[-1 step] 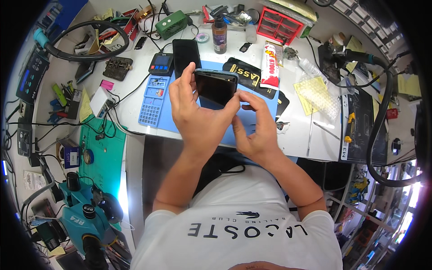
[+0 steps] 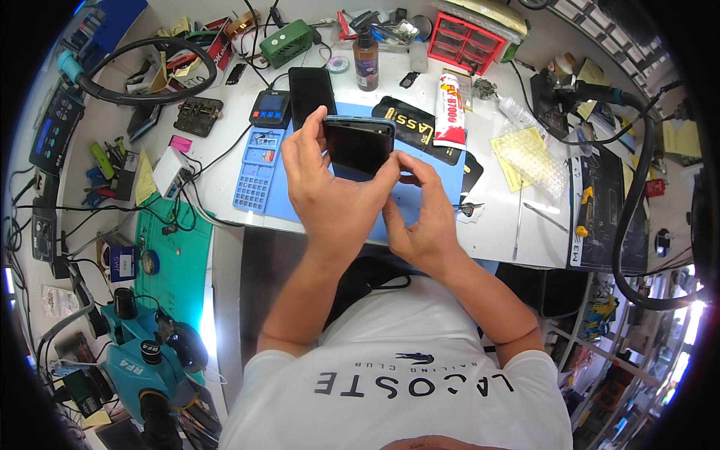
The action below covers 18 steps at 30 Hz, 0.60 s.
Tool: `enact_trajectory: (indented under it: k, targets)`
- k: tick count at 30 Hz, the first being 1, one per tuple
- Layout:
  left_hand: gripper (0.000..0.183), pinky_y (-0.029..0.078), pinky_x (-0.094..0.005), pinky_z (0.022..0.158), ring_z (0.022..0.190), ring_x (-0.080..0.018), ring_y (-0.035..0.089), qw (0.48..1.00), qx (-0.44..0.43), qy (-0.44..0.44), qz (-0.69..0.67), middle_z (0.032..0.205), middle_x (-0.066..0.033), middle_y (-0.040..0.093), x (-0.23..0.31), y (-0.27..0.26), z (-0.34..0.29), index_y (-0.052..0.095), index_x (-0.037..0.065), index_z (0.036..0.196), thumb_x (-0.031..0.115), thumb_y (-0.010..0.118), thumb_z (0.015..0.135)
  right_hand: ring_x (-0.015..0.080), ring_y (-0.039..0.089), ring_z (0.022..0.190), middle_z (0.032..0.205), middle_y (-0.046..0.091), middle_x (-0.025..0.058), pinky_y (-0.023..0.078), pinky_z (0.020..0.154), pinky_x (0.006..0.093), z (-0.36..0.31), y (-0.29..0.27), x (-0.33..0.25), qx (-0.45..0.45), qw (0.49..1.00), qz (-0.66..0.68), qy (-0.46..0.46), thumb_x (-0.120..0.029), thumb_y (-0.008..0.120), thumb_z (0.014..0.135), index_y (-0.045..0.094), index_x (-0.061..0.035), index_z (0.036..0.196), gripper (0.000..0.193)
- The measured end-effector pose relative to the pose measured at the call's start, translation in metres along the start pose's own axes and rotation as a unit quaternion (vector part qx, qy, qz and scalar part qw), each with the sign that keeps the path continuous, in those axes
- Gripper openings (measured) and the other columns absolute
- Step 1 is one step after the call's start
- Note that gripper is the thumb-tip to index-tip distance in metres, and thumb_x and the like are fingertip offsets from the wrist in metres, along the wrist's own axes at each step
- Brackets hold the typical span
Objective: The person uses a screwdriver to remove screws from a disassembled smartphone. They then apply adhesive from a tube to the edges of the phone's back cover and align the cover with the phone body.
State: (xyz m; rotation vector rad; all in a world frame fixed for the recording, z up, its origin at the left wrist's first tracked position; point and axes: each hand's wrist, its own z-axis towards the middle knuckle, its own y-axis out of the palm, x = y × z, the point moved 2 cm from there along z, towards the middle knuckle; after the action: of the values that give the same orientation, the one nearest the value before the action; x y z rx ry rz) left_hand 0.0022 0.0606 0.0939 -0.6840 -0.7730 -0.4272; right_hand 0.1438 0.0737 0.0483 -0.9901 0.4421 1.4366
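Observation:
Above the blue mat point(image 2: 285, 191), my left hand point(image 2: 330, 191) is closed around a dark-screened smartphone point(image 2: 358, 152), fingers along its left side and thumb across its lower right corner. The screen is black and tilts toward me. My right hand point(image 2: 424, 217) meets the phone at that same corner. Its index fingertip presses the edge beside my left thumb, while its thumb is bent below; the other fingers curl behind and are partly hidden. Flat on the bench behind them lies a second black phone point(image 2: 311, 91).
Left of the mat are a blue parts tray point(image 2: 255, 180) and a small device with a screen point(image 2: 270, 109). Behind stand a brown spray bottle point(image 2: 366, 64) and a red drawer box point(image 2: 466, 43). A white-and-red tube point(image 2: 450, 112) and bubble wrap point(image 2: 532, 161) lie right.
The view has shifted slightly. The phone sits at nearly the same tilt in my left hand, and my right fingers have moved a little at its corner.

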Motion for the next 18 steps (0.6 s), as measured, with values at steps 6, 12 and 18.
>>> enact_trajectory:
  k: [6, 12, 18]
  targets:
    - [0.083, 0.060, -0.0329, 0.076, 0.102, -0.0205, 0.065, 0.998, 0.015, -0.011, 0.058, 0.121, -0.0134, 0.058, -0.002, -0.005, 0.012, 0.057, 0.000, 0.133, 0.022, 0.102, 0.067, 0.0434, 0.056, 0.125, 0.140, 0.054, 0.0258, 0.050, 0.105, 0.0468, 0.014, 0.019, 0.001, 0.013, 0.999, -0.018, -0.035, 0.007, 0.080, 0.079, 0.042, 0.0029, 0.150, 0.081]
    - [0.064, 0.060, -0.0277, 0.074, 0.089, -0.0176, 0.073, 1.000, -0.015, -0.014, -0.012, 0.106, -0.0131, 0.072, -0.012, -0.003, 0.019, 0.057, -0.003, 0.128, 0.011, 0.096, 0.078, 0.0450, 0.053, 0.125, 0.139, 0.053, 0.0254, 0.046, 0.109, 0.0507, 0.032, 0.033, 0.004, 0.048, 0.997, -0.038, -0.051, 0.000, 0.084, 0.075, 0.042, 0.0026, 0.149, 0.085]
    - [0.048, 0.061, -0.0286, 0.082, 0.095, -0.0189, 0.075, 0.995, -0.029, 0.005, -0.095, 0.108, -0.0154, 0.076, -0.012, -0.008, 0.014, 0.060, -0.005, 0.128, 0.005, 0.087, 0.089, 0.0459, 0.053, 0.126, 0.141, 0.049, 0.0261, 0.046, 0.109, 0.0526, 0.036, 0.047, 0.006, 0.065, 0.995, -0.046, -0.062, -0.009, 0.084, 0.076, 0.040, 0.0054, 0.149, 0.087]
